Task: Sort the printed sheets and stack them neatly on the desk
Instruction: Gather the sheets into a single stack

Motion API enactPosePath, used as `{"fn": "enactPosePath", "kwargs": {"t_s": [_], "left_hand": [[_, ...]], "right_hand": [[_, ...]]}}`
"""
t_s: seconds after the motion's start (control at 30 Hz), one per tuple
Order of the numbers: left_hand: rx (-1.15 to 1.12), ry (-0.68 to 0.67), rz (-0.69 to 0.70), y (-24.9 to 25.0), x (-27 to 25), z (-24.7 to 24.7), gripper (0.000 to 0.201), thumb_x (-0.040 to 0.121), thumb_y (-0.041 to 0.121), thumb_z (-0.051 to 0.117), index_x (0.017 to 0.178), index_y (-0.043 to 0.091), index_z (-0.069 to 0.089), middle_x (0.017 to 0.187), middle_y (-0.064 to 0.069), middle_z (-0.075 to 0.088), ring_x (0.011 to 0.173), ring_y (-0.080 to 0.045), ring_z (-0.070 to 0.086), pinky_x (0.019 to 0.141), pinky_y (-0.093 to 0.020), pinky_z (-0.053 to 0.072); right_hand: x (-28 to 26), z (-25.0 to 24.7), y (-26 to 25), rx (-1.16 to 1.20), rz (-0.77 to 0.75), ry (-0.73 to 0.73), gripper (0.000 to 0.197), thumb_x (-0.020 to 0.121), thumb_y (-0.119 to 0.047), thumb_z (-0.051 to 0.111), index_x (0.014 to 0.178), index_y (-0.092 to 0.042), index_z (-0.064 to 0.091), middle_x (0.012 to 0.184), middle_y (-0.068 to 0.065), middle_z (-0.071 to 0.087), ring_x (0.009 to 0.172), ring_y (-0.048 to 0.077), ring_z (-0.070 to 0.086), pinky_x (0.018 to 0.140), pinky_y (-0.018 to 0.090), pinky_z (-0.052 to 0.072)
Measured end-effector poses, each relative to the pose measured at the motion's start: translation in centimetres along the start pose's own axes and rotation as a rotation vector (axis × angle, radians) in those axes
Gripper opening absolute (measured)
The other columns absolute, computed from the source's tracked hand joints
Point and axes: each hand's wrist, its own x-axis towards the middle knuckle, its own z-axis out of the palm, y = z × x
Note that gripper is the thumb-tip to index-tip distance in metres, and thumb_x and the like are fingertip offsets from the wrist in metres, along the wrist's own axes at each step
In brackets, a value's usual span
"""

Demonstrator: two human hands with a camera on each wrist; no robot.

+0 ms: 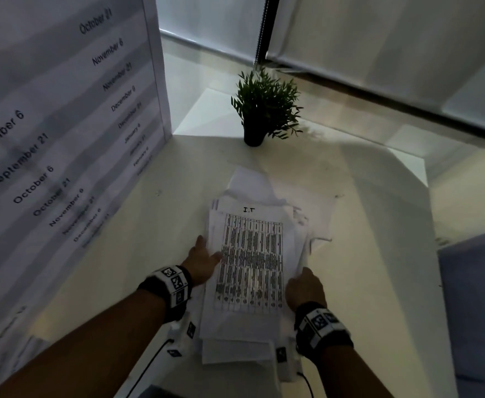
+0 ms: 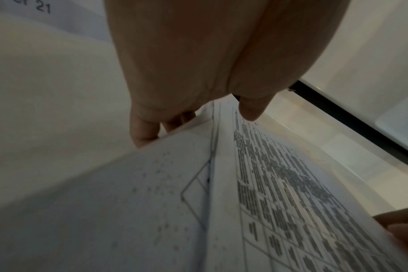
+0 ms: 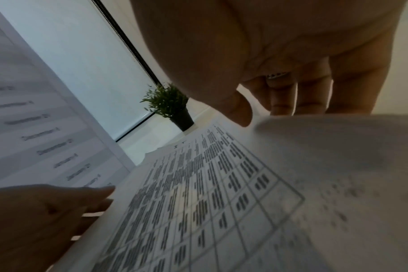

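A bundle of printed sheets (image 1: pixel 249 254) lies lengthwise in the middle of the white desk (image 1: pixel 364 202); its top page carries a dense table headed "I.T". My left hand (image 1: pixel 209 249) grips the bundle's left edge, thumb on top and fingers behind the edge (image 2: pixel 198 125). My right hand (image 1: pixel 304 278) grips the right edge the same way, thumb over the page (image 3: pixel 264 114) and fingers hidden under the raised margin. More loose, uneven sheets (image 1: pixel 249 182) stick out beyond the far end and to the right. Whether the bundle rests on the desk I cannot tell.
A small potted plant (image 1: pixel 260 110) stands at the desk's far edge, beyond the sheets. A large panel printed with dates (image 1: pixel 63 124) rises along the left. The desk ends at the right (image 1: pixel 425 179), and a bluish-grey surface (image 1: pixel 477 297) lies past it. Window blinds hang behind.
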Motion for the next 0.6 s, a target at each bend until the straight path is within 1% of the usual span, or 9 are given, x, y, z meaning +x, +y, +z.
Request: {"fn": "enactPosePath", "kwargs": {"t_s": [0.1, 0.2, 0.3, 0.37, 0.4, 0.47, 0.53, 0.57, 0.6], "left_hand": [[0.002, 0.013, 0.012, 1.1, 0.3, -0.4, 0.092, 0.096, 0.044, 0.048, 0.151, 0.011, -0.017, 0.162, -0.014, 0.001, 0.149, -0.03, 0.014, 0.122, -0.04, 0.015], [0.114, 0.017, -0.044, 1.8, 0.5, 0.2, 0.094, 0.096, 0.045, 0.047, 0.15, 0.009, -0.02, 0.161, -0.02, -0.002, 0.147, -0.037, 0.015, 0.12, -0.045, 0.018], [0.095, 0.023, -0.048, 2.3, 0.7, -0.1, 0.093, 0.096, 0.044, 0.049, 0.15, 0.01, -0.019, 0.161, -0.02, 0.0, 0.147, -0.037, 0.016, 0.12, -0.045, 0.019], [0.065, 0.049, -0.026, 2.7, 1.2, -0.9, 0.09, 0.097, 0.039, 0.049, 0.151, 0.011, -0.017, 0.161, -0.02, 0.006, 0.145, -0.037, 0.022, 0.119, -0.044, 0.022], [0.055, 0.064, -0.01, 3.1, 1.5, -1.2, 0.09, 0.096, 0.038, 0.051, 0.152, 0.013, -0.015, 0.16, -0.021, 0.011, 0.143, -0.038, 0.027, 0.118, -0.045, 0.026], [0.058, 0.073, 0.027, 4.2, 2.0, -1.5, 0.092, 0.093, 0.04, 0.054, 0.153, 0.017, -0.013, 0.156, -0.022, 0.02, 0.136, -0.04, 0.036, 0.113, -0.049, 0.033], [0.111, 0.062, 0.063, 5.0, 2.0, -1.4, 0.096, 0.093, 0.041, 0.055, 0.151, 0.021, -0.018, 0.155, -0.022, 0.018, 0.136, -0.041, 0.035, 0.113, -0.05, 0.033], [0.136, 0.052, 0.09, 5.2, 2.0, -1.3, 0.097, 0.094, 0.04, 0.054, 0.15, 0.023, -0.022, 0.156, -0.021, 0.015, 0.138, -0.041, 0.032, 0.114, -0.05, 0.031], [0.147, 0.049, 0.112, 5.2, 2.0, -1.3, 0.096, 0.095, 0.038, 0.053, 0.149, 0.024, -0.025, 0.157, -0.02, 0.013, 0.139, -0.041, 0.031, 0.115, -0.049, 0.029]], "right_hand": [[-0.2, -0.9, -1.3, -0.196, -0.023, -0.074, 0.035, 0.096, -0.028, 0.044, 0.123, -0.008, 0.052, 0.129, 0.012, 0.056, 0.113, 0.027, 0.058, 0.091, 0.03, 0.048], [-0.1, -1.5, -1.8, -0.35, -0.068, -0.116, 0.039, 0.095, -0.035, 0.043, 0.125, -0.01, 0.053, 0.13, 0.011, 0.056, 0.115, 0.027, 0.058, 0.09, 0.03, 0.047], [1.4, -2.5, -1.7, -0.33, 0.006, -0.058, 0.04, 0.095, -0.033, 0.041, 0.125, -0.01, 0.054, 0.13, 0.012, 0.057, 0.115, 0.028, 0.058, 0.09, 0.03, 0.046], [3.1, -2.7, -1.9, -0.177, 0.01, -0.004, 0.046, 0.095, -0.033, 0.041, 0.134, -0.008, 0.046, 0.135, 0.015, 0.053, 0.119, 0.031, 0.055, 0.096, 0.034, 0.044], [4.1, -2.4, -2.2, -0.087, -0.028, 0.008, 0.052, 0.095, -0.032, 0.043, 0.141, -0.008, 0.037, 0.141, 0.016, 0.049, 0.124, 0.033, 0.051, 0.101, 0.036, 0.043], [5.6, -1.7, -3.2, 0.032, -0.148, -0.014, 0.067, 0.096, -0.031, 0.047, 0.152, -0.009, 0.016, 0.152, 0.016, 0.036, 0.135, 0.034, 0.04, 0.112, 0.04, 0.035], [6.4, -1.1, -4.4, 0.075, -0.271, -0.037, 0.076, 0.098, -0.029, 0.048, 0.154, -0.012, 0.001, 0.161, 0.013, 0.015, 0.145, 0.031, 0.023, 0.119, 0.04, 0.022], [6.8, -0.9, -4.7, 0.048, -0.308, -0.023, 0.077, 0.099, -0.028, 0.046, 0.154, -0.012, -0.005, 0.163, 0.01, 0.002, 0.149, 0.029, 0.012, 0.121, 0.04, 0.015], [7.2, -0.9, -4.7, 0.014, -0.309, 0.01, 0.076, 0.1, -0.027, 0.044, 0.154, -0.012, -0.007, 0.163, 0.006, -0.008, 0.15, 0.028, 0.005, 0.122, 0.04, 0.011]]}}
